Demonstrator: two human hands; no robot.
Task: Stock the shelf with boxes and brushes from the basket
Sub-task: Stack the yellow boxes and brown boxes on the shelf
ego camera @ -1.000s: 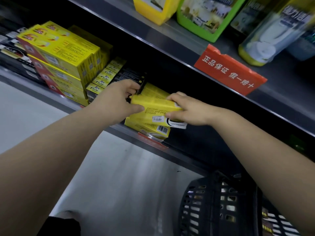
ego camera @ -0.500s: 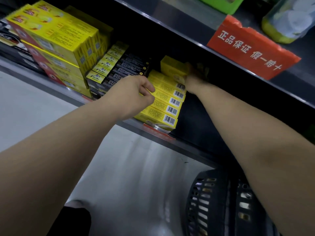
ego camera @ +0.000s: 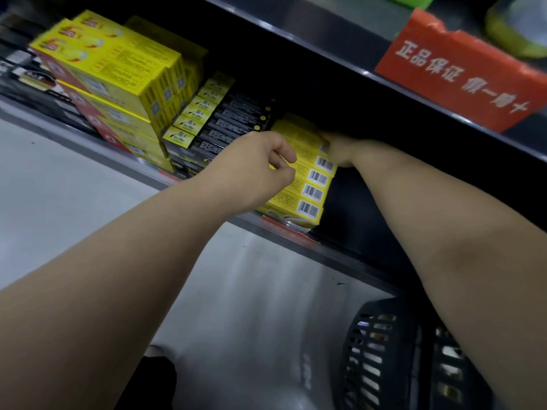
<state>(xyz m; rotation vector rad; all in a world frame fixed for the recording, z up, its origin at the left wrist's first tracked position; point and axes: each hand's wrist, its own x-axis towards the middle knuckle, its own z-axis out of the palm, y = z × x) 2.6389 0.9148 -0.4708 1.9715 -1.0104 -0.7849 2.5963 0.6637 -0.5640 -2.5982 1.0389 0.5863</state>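
Note:
A stack of flat yellow boxes (ego camera: pixel 310 192) with barcodes on their ends stands on the dark shelf (ego camera: pixel 299 232). One more yellow box (ego camera: pixel 297 133) lies on top of it, under the upper shelf. My right hand (ego camera: pixel 340 149) grips that top box at its near right end, and its fingers are partly hidden in shadow. My left hand (ego camera: pixel 257 170) hovers at the stack's left front with curled fingers and holds nothing. The black basket (ego camera: pixel 381 350) stands on the floor at the lower right, with my right forearm across it.
Left of the stack lie rows of black-and-yellow packs (ego camera: pixel 207 125) and larger yellow-and-red boxes (ego camera: pixel 112 75). A red sign (ego camera: pixel 461 75) hangs on the upper shelf's edge. Right of the stack the shelf is dark. Grey floor (ego camera: pixel 74 196) shows below.
One second ago both hands carried a yellow box in front of the shelf. It now lies on top of the stack; my left hand has let go, and my right hand still grips its end.

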